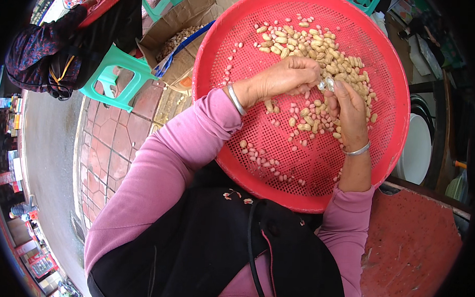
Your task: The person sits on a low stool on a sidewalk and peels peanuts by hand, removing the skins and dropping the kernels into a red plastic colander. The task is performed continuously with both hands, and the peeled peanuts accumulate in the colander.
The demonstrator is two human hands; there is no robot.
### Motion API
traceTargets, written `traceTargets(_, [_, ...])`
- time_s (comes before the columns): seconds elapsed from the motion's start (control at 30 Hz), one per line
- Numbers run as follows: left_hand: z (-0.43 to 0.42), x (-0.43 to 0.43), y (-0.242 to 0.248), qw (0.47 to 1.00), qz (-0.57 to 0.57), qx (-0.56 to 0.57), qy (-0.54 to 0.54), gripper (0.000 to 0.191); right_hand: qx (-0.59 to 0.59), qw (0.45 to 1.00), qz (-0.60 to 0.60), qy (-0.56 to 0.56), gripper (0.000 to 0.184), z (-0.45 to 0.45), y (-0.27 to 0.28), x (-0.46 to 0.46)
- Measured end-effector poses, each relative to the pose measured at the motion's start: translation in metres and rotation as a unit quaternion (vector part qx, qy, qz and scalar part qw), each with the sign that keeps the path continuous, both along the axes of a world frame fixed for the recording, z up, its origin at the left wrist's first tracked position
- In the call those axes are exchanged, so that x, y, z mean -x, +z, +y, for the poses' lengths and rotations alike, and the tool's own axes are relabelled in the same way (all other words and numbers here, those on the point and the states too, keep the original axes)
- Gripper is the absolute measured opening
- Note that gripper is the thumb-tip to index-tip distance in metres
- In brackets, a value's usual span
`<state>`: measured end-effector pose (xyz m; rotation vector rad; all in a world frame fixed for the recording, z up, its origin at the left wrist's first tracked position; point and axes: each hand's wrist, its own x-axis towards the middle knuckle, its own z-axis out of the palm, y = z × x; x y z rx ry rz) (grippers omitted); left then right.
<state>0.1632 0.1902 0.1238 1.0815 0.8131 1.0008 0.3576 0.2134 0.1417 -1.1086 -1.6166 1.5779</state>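
A round red plastic sieve basket [212, 49] lies before me, holding unshelled peanuts [317, 45] and loose pink peanut kernels [260, 157]. Over the pile, my left hand [295, 76] and my right hand [346, 109] nearly meet. Between their fingertips is a split peanut shell [328, 83] with its pale inside showing; each hand seems to pinch a part of it. Whether a kernel is inside cannot be told. Both wrists wear silver-coloured bangles.
Beyond the basket's left side stand a cardboard box [195, 17] with empty shells and a green plastic stool [122, 81]. Another person [48, 55] sits at upper left. A red board [411, 241] lies at lower right, near a white round container [416, 149].
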Motion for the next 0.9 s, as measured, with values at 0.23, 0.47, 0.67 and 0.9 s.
traceTargets(0.23, [-0.006, -0.010, 0.001, 0.983, -0.150, 0.106, -0.002, 0.019, -0.020, 1.000, -0.009, 0.016, 0.032, 0.001, -0.013, 0.001])
traceTargets(0.47, [-0.003, -0.014, -0.009, 0.973, -0.197, 0.124, 0.001, 0.024, -0.060, 0.997, -0.010, 0.035, 0.029, 0.004, -0.016, 0.001])
traceTargets(0.67, [0.005, -0.001, -0.012, 0.945, -0.295, 0.130, 0.045, 0.016, -0.149, 0.982, -0.113, 0.027, 0.024, 0.014, -0.014, -0.012])
traceTargets(0.9, [0.007, 0.009, -0.004, 0.938, -0.306, 0.129, 0.100, 0.024, -0.405, 0.825, -0.384, 0.086, 0.016, 0.000, -0.022, -0.006])
